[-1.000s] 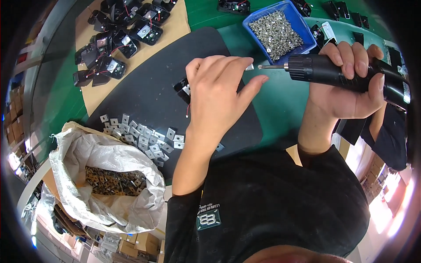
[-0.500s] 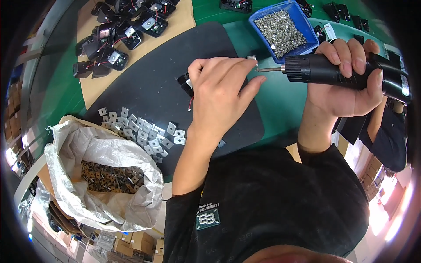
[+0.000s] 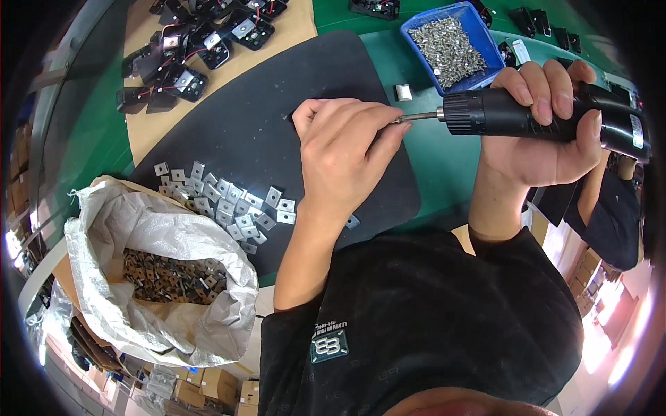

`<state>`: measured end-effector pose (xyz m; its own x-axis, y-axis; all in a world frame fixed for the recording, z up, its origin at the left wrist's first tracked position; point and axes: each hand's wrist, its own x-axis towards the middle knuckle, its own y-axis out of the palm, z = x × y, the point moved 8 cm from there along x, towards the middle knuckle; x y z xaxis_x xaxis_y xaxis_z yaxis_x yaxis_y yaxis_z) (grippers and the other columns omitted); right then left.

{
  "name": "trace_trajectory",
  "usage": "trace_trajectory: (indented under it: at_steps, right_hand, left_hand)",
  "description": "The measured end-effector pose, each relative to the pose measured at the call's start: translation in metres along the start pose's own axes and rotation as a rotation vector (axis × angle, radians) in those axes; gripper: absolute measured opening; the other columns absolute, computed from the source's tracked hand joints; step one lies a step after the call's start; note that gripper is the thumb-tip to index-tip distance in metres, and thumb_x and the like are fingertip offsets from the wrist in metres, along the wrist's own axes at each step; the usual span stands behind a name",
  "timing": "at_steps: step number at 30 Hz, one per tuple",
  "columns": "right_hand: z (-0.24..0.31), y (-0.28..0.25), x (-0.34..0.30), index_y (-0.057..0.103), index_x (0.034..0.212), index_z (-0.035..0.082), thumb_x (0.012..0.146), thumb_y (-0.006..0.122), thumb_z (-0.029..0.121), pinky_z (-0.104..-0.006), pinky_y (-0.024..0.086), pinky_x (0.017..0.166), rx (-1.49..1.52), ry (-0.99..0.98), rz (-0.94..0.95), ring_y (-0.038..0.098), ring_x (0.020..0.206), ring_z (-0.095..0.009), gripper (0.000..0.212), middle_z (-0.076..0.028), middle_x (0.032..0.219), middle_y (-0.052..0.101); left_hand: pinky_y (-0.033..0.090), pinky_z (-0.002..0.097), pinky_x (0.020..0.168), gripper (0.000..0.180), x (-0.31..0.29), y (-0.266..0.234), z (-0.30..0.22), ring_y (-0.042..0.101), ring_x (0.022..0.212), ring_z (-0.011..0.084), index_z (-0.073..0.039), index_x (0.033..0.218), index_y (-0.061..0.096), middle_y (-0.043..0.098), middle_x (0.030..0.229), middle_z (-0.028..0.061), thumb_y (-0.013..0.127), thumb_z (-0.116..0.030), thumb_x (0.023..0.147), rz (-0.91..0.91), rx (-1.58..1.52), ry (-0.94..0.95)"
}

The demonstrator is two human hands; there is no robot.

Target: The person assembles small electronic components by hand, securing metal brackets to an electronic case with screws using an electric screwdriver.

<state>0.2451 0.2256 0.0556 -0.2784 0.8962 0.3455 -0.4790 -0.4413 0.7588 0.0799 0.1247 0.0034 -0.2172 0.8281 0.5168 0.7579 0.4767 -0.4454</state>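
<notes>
My right hand (image 3: 548, 132) is wrapped round a black electric screwdriver (image 3: 485, 112) held level, its bit pointing left. The bit (image 3: 420, 116) reaches the fingertips of my left hand (image 3: 350, 149). Thumb and index finger there are pinched on what looks like a small metal screw (image 3: 397, 120), mostly covered by the fingers. Just past these fingertips, a small silver block (image 3: 403, 92) rests near the blue bin (image 3: 409, 43) of screws (image 3: 447, 50). Below my left wrist, loose silver square plates (image 3: 239, 208) with holes are scattered on the dark mat (image 3: 277, 90).
A white woven sack (image 3: 229, 326) of small metal parts stands at the lower left. Black housings with red wires (image 3: 184, 83) pile up on cardboard (image 3: 291, 41) at the far left. More black housings (image 3: 374, 7) lie at the back. Another person's dark sleeve (image 3: 603, 222) shows at right.
The screwdriver has shifted slightly left and down, bringing its bit to my left fingertips. The dark part with a red wire beside my left hand has gone from sight. The silver block shows more fully.
</notes>
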Motion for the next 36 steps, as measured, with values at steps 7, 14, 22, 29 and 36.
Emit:
trace_trajectory:
  at_steps: [7, 14, 22, 29, 36]
  right_hand:
    - [-0.010, 0.010, -0.001, 0.051, 0.123, 0.008, 0.091, 0.054, 0.029, -0.0325, 0.043, 0.078, -0.011, -0.020, 0.081, 0.051, 0.074, -0.012, 0.038, 0.000, 0.085, 0.053]
    - [-0.014, 0.012, -0.004, 0.051, 0.116, 0.009, 0.086, 0.061, 0.026, -0.0290, 0.042, 0.077, -0.068, -0.023, 0.016, 0.049, 0.071, -0.010, 0.036, 0.003, 0.079, 0.050]
    - [-0.022, 0.016, 0.000, 0.050, 0.120, 0.007, 0.088, 0.058, 0.025, -0.0299, 0.041, 0.077, -0.057, 0.018, 0.078, 0.048, 0.074, -0.011, 0.037, 0.001, 0.082, 0.050]
    - [-0.037, 0.021, 0.003, 0.049, 0.122, 0.006, 0.089, 0.057, 0.025, -0.0306, 0.039, 0.077, 0.010, 0.082, 0.112, 0.047, 0.074, -0.012, 0.038, -0.001, 0.082, 0.049]
    - [-0.052, 0.020, 0.004, 0.050, 0.124, 0.006, 0.090, 0.056, 0.026, -0.0312, 0.039, 0.076, -0.091, 0.072, 0.121, 0.047, 0.074, -0.012, 0.040, -0.001, 0.082, 0.048]
  left_hand:
    - [0.037, 0.0333, 0.080, 0.015, -0.006, -0.007, 0.003, 0.064, 0.076, 0.0178, -0.009, 0.083, 0.072, 0.071, 0.081, 0.0011, 0.080, -0.013, 0.072, 0.013, 0.020, -0.004]
    - [0.040, 0.0331, 0.080, 0.014, -0.008, -0.009, 0.003, 0.066, 0.077, 0.0180, -0.007, 0.084, 0.073, 0.072, 0.083, 0.0025, 0.079, -0.011, 0.073, 0.021, 0.007, -0.003]
    - [0.038, 0.0347, 0.081, 0.017, -0.015, -0.009, 0.007, 0.065, 0.075, 0.0188, -0.008, 0.083, 0.071, 0.071, 0.080, 0.0022, 0.081, -0.012, 0.070, -0.014, -0.007, 0.000]
    - [0.042, 0.0342, 0.085, 0.032, -0.012, -0.026, 0.007, 0.065, 0.087, 0.0206, -0.008, 0.093, 0.072, 0.071, 0.092, 0.0026, 0.084, -0.022, 0.066, 0.049, 0.066, 0.000]
    - [0.034, 0.0430, 0.099, 0.088, -0.022, -0.049, 0.041, 0.052, 0.117, 0.0294, -0.007, 0.133, 0.053, 0.055, 0.130, 0.0089, 0.088, -0.029, 0.055, 0.226, 0.218, -0.126]
